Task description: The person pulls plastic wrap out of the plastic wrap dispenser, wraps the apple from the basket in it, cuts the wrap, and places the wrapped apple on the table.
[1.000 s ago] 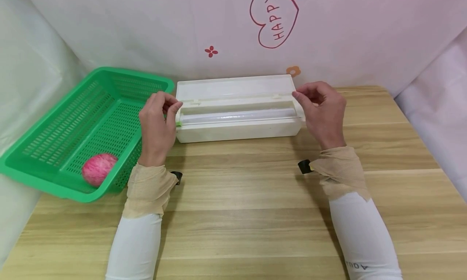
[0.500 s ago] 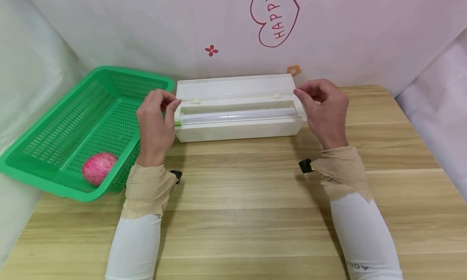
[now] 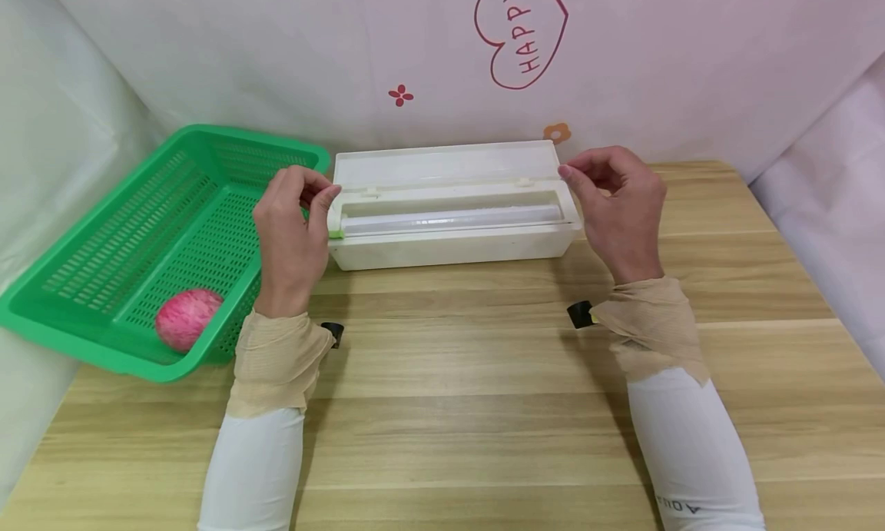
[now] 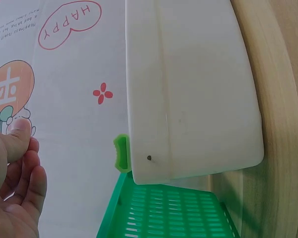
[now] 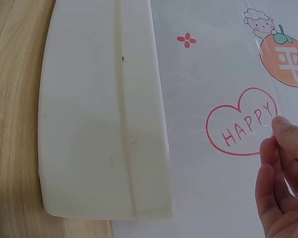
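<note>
Wood-grain desk, backed by a pale printed sheet with a red "HAPPY" heart.

White plastic-wrap dispenser box lies lengthwise near the far edge of the desk, lid swung open toward the backdrop. Film roll sits in the trough. Small green slider tab at the box's left end.

Left hand at the left end of the box, fingers curled, thumb and forefinger tips brought together at the corner by the lid. Right hand at the right end, fingers likewise pinched together beside the lid corner. A thin clear film edge seems to run past the fingertips in the right wrist view; cannot confirm that either hand is holding it.

Green perforated basket stands just left of the box, tilted against the side sheet. Pink round fruit rests in its near corner.
</note>
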A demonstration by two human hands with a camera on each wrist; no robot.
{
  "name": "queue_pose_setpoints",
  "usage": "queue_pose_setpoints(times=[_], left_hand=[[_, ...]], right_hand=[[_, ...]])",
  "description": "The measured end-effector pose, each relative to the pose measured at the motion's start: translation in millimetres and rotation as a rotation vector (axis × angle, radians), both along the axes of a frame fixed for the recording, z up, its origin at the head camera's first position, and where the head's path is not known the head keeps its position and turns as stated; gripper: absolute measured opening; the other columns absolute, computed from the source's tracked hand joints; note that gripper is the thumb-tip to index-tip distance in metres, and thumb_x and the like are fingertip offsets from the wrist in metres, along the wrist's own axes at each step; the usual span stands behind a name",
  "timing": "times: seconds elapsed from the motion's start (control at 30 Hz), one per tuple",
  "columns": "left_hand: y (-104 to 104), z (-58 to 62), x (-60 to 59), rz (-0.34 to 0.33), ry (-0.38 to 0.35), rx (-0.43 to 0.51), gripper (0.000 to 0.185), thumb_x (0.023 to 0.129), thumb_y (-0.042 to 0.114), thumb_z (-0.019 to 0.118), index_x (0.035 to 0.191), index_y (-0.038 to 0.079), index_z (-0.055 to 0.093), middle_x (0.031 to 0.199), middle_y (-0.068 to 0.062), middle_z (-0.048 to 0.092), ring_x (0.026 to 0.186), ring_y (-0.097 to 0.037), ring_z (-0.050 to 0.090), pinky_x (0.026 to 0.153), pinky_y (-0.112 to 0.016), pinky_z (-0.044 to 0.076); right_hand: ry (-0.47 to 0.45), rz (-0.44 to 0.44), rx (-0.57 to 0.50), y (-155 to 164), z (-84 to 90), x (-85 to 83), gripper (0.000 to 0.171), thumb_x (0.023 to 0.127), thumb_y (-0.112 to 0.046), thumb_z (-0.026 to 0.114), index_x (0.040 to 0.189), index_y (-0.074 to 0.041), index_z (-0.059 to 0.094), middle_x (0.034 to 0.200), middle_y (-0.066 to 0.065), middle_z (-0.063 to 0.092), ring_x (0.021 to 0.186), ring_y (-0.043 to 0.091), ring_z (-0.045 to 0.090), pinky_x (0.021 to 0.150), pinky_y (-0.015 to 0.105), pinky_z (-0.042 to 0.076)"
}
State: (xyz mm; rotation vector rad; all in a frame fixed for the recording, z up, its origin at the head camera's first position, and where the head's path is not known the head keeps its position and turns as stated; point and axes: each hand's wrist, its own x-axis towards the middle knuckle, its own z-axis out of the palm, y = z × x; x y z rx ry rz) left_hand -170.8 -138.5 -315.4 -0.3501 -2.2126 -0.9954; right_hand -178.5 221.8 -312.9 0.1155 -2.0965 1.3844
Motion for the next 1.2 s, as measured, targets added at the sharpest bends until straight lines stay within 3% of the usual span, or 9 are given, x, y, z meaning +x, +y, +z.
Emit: queue_pose_setpoints(times=[0.47, 0.67, 0.83, 1.2], left_hand=[[-1.8, 4.1, 6.4, 0.029, -0.007, 0.021, 0.03, 0.104, 0.019, 0.065, 0.101, -0.011, 0.066, 0.097, -0.026, 0.067, 0.088, -0.037, 0.064, 0.08, -0.029, 0.047], [2.0, 16.7, -1.2, -0.011, -0.02, -0.012, 0.028, 0.105, 0.018, 0.065, 0.101, -0.009, 0.066, 0.097, -0.024, 0.066, 0.088, -0.035, 0.061, 0.081, -0.033, 0.048], [0.4, 25.9, -7.6, -0.058, -0.049, -0.053, 0.024, 0.103, 0.015, 0.066, 0.1, -0.008, 0.066, 0.095, -0.024, 0.066, 0.085, -0.034, 0.06, 0.079, -0.032, 0.046], [-7.0, 39.8, -19.1, -0.081, -0.121, -0.107, 0.021, 0.102, 0.011, 0.068, 0.098, -0.01, 0.065, 0.095, -0.025, 0.067, 0.086, -0.033, 0.062, 0.079, -0.033, 0.046]], right_hand=[[0.002, 0.042, -0.006, -2.5, 1.5, -2.1, 0.011, 0.093, -0.011, 0.082, 0.098, -0.003, 0.078, 0.091, -0.009, 0.073, 0.08, 0.007, 0.067, 0.078, 0.018, 0.054], [-0.004, 0.04, 0.013, 4.1, 5.7, -3.5, 0.016, 0.093, -0.012, 0.082, 0.101, 0.001, 0.077, 0.088, -0.017, 0.07, 0.079, 0.005, 0.066, 0.076, 0.017, 0.052], [-0.01, 0.057, 0.107, 13.0, 13.7, -5.9, 0.02, 0.093, -0.012, 0.081, 0.102, 0.005, 0.076, 0.087, -0.018, 0.069, 0.078, 0.004, 0.064, 0.077, 0.015, 0.053], [-0.051, 0.091, 0.322, 21.9, 35.8, -17.9, 0.014, 0.095, -0.014, 0.08, 0.1, -0.001, 0.079, 0.085, -0.031, 0.064, 0.076, -0.007, 0.064, 0.078, 0.009, 0.051]])
